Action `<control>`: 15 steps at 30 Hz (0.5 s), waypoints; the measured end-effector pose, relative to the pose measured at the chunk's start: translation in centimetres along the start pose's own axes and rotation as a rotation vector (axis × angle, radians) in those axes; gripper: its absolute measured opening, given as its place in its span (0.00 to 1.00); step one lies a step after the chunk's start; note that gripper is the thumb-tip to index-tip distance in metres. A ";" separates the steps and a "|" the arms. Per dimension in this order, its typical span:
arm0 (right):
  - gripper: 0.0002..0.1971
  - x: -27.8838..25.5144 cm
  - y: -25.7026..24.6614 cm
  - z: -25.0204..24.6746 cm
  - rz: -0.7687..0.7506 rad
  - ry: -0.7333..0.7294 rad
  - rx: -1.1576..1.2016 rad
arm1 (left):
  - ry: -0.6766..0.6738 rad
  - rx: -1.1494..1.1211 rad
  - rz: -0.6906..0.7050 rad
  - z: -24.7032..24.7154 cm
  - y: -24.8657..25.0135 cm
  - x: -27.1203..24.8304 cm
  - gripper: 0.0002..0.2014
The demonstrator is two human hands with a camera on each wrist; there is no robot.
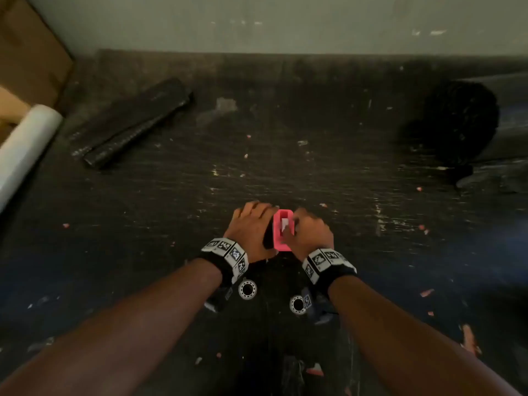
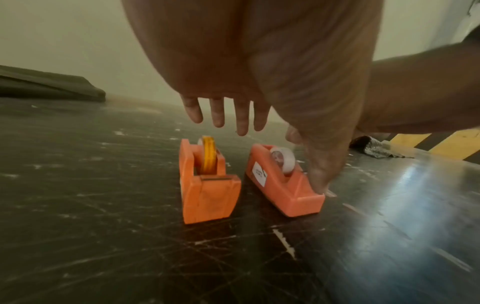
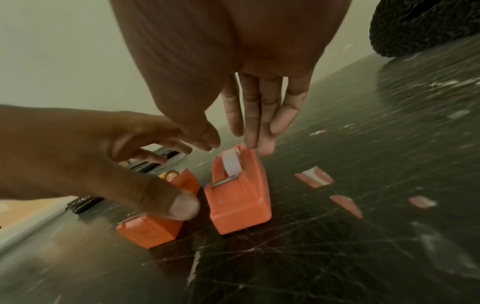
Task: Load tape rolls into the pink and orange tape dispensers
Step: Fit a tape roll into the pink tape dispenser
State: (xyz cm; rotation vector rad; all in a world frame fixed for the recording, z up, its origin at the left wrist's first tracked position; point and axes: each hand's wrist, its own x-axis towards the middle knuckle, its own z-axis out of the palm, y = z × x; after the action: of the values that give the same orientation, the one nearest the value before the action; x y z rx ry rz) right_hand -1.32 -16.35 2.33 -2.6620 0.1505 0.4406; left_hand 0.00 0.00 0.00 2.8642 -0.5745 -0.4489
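Two small tape dispensers stand side by side on the scratched black table [image 1: 285, 155]. The orange dispenser [image 2: 210, 185] carries a yellow tape roll [image 2: 208, 156]. The pink dispenser [image 1: 283, 230] to its right carries a white tape roll [image 3: 232, 164]. My left hand [image 2: 233, 117] hovers spread over the orange dispenser with straight fingers, hiding it in the head view, and its thumb [image 3: 182, 205] hangs at that dispenser's front. My right hand [image 3: 259, 127] has straight fingers, and their tips touch the pink dispenser's rear top edge.
A black wrapped bundle [image 1: 131, 124], a white roll [image 1: 25, 144] and cardboard [image 1: 28, 52] lie at the far left. A black mesh bundle [image 1: 457, 121] sits at the far right. Pink scraps [image 3: 314, 179] litter the table right of the dispensers. A wall closes the back.
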 end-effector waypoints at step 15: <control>0.10 3.7 -1.5 2.3 0.065 0.072 0.127 | 0.038 0.014 0.020 1.9 0.0 2.2 0.48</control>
State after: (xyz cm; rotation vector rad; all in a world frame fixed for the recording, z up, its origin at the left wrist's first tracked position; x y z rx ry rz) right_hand 1.73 -14.12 -0.29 -2.5543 0.2788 0.3438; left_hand 1.35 -1.08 -2.34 2.8709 -0.6016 -0.3879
